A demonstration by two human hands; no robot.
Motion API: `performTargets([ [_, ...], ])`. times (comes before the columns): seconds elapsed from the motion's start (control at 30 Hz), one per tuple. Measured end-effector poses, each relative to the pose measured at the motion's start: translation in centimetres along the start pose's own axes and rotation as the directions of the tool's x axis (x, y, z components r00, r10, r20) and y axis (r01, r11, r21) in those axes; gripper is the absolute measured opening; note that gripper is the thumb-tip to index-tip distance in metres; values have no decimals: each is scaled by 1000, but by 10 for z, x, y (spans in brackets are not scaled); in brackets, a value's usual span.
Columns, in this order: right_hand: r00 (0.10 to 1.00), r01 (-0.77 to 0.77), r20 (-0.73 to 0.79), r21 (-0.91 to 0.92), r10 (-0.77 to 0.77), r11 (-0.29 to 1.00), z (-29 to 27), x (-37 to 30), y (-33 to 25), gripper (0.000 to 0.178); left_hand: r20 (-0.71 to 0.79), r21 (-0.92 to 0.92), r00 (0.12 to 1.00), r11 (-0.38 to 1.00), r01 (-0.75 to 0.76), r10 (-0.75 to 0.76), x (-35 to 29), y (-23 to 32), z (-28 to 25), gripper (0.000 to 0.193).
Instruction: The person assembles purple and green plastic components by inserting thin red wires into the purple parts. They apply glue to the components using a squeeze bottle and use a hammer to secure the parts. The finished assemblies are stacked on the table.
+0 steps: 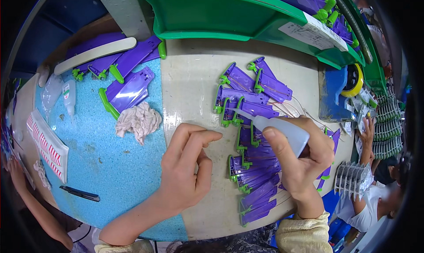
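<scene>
My right hand (pixel 304 158) grips a white translucent squeeze bottle (pixel 289 131), tilted so its long thin nozzle points left. The nozzle tip lies over the green end of one purple plastic part (pixel 254 108). Several such purple parts, each with a green end piece, lie in an overlapping column below and beside the bottle, and thin wires run from some of them. To the left of the column, my left hand (pixel 185 164) is loosely curled above the table, with nothing visible in it. Its index finger reaches toward the parts without touching them.
On the blue mat (pixel 110 164) lie a crumpled cloth (pixel 139 120), a black cutter knife (pixel 79 193), a small bottle (pixel 69 98) and more purple parts (pixel 130 92). A green bin (pixel 203 14) overhangs the back. A tape dispenser (pixel 333 94) stands right. Other people work at both sides.
</scene>
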State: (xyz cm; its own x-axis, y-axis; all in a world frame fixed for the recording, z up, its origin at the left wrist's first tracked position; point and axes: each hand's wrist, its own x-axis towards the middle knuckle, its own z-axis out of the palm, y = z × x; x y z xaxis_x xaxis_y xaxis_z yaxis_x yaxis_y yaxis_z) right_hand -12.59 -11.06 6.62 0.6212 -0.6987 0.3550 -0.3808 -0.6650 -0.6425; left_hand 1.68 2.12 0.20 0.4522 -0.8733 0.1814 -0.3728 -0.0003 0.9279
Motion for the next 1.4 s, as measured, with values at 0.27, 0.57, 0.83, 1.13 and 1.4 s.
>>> performTargets([
  [0.27, 999, -38, 14, -29, 39, 999, 16, 15, 3, 17, 14, 1, 1000, 1000, 16, -16, 0, -1, 0, 42],
  [0.57, 975, -178, -118, 85, 187, 980, 14, 35, 18, 17, -6, -5, 999, 999, 45, -45, 1, 2, 0, 41],
  [0.83, 946, -267, -134, 186, 294, 945, 16, 37, 27, 19, -4, 6, 998, 998, 55, -55, 3, 3, 2, 40],
  [1.13, 862, -362, -252, 298, 439, 883, -9, 31, 58, 20, 27, 12, 998, 998, 55, -56, 4, 5, -1, 36],
  [1.4, 898, -326, -221, 251, 381, 912, -2, 40, 69, 18, 33, 87, 999, 996, -37, 34, 19, 12, -6, 31],
])
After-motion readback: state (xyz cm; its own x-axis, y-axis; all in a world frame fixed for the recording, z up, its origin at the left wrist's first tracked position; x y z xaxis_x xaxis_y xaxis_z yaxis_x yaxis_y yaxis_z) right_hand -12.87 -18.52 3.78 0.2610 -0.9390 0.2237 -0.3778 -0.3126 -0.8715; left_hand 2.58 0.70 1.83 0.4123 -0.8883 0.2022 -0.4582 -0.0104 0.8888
